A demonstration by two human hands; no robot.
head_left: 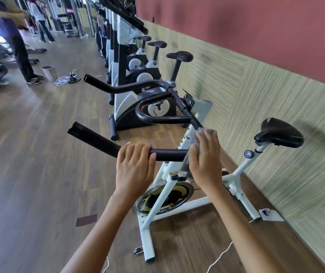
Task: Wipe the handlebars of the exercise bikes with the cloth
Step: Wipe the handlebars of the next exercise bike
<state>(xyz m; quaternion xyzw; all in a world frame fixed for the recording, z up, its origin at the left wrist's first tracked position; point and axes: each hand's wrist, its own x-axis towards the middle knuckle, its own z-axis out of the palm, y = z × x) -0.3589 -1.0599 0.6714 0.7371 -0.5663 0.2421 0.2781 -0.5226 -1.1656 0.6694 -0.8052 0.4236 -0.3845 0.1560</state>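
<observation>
Centre frame: the left hand (134, 170) closes its grip round the black foam handlebar (169, 154) of a white exercise bike (157, 205); the right hand (207, 158) clamps its grip on a grey cloth (195, 141) at the bar's bend. A silver metal bin (49, 73) stands upper left, contents unclear.

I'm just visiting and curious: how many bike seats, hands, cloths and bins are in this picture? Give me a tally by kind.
Bike seats: 4
Hands: 2, the left hand gripping the handlebar, the right hand holding the cloth
Cloth: 1
Bin: 1
Total: 8
</observation>
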